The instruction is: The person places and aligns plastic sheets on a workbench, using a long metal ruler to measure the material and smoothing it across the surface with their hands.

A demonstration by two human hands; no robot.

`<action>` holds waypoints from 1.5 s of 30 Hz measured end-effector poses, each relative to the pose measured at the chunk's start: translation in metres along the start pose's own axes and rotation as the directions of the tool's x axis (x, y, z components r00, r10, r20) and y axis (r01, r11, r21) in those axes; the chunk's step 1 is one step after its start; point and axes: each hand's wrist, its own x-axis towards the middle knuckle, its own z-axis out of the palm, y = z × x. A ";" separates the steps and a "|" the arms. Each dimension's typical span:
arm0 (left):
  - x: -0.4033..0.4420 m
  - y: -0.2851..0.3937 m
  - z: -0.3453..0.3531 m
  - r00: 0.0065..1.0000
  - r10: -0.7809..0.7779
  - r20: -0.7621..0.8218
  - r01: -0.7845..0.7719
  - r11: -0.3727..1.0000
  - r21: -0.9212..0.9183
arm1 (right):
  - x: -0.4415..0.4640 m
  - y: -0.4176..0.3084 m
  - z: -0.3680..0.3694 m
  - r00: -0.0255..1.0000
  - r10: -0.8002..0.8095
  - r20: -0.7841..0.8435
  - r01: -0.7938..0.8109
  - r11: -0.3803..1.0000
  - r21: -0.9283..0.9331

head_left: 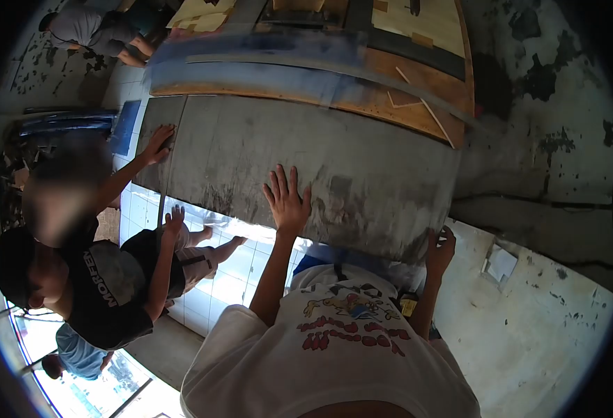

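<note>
A large grey panel (236,146) with dark smudges lies flat before me. My left hand (287,202) rests palm down near its front edge, fingers spread and nothing held. Beside the panel's right front corner is my right hand (441,251), its fingers bent and apart from the thumb, with no object visible between them. Shiny clear film (243,228) shows along the front edge. Beyond the panel, a long thin strip (285,64) and bluish sheet are blurred above a wooden board (306,104).
At the left, a co-worker in a black shirt (104,292) has one hand on the panel's left end and the other near its front edge. Two more people (90,28) (80,352) are farther off. A pale surface (529,299) lies at the right.
</note>
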 end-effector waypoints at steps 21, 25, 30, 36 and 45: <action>-0.004 -0.031 -0.002 0.970 0.244 0.001 -0.241 0.959 -0.152 | 0.054 0.010 -0.013 0.977 -0.173 0.126 0.199 0.954 -0.226; -0.002 -0.025 -0.015 0.956 0.291 0.022 -0.281 0.938 -0.205 | 0.125 -0.091 -0.006 0.739 -0.623 -0.255 0.572 0.781 -0.251; 0.042 0.045 -0.006 0.881 0.471 -0.041 -0.451 0.811 -0.373 | 0.243 -0.129 0.028 0.622 -0.779 0.084 0.709 0.515 -0.481; 0.152 0.150 -0.011 0.808 0.561 -0.181 -0.579 0.699 -0.421 | 0.293 -0.155 0.013 0.660 -0.566 0.494 0.745 0.579 -0.332; 0.279 0.234 0.050 0.683 0.707 -0.183 -0.724 0.621 -0.301 | 0.342 -0.172 0.004 0.384 -0.811 0.441 0.922 0.366 -0.128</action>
